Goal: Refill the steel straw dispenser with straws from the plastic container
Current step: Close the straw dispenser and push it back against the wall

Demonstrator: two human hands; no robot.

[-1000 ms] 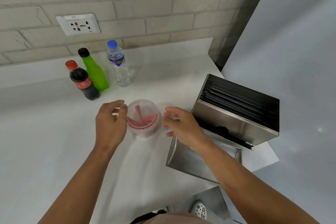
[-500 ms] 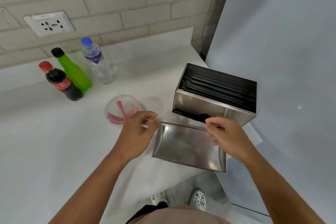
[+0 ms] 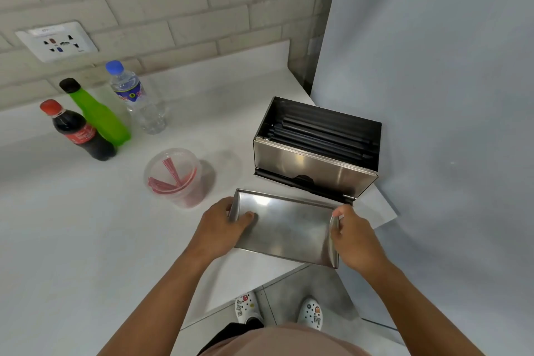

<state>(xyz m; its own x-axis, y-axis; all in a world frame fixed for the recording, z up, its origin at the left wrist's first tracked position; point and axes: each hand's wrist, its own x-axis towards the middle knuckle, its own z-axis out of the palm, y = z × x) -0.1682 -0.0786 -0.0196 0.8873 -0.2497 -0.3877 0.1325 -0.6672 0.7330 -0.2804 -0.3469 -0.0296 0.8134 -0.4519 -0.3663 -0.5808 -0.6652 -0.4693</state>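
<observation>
- At the far left of the desk (image 3: 86,240), near the wall edge, stand a cola bottle (image 3: 76,130), a green bottle (image 3: 98,115) and a clear water bottle (image 3: 135,98), close together and well apart from the work.
- Toward the middle of the desk stands the plastic container (image 3: 174,178), open on top, with a few red straws (image 3: 170,179) leaning inside.
- The left hand (image 3: 224,224) has its grip clamped on the left end of the steel lid (image 3: 284,228), thumb inside the tray-like hollow and fingers round the outside.
- The lid lies hollow side up by the near right edge of the desk, its near edge jutting past the edge.
- The right hand (image 3: 354,235) clamps the lid's right end the same way.
- At the far right corner stands the steel straw dispenser (image 3: 316,150), open on top, with black straws (image 3: 320,131) lying lengthwise inside.
- Judged from this, the step in hand is handling the lid, either closing up or setting it aside; red straws remain in the container, so the refill looks unfinished.
- Closing would call for lifting the lid level, turning it over and seating it squarely on the rim.
</observation>
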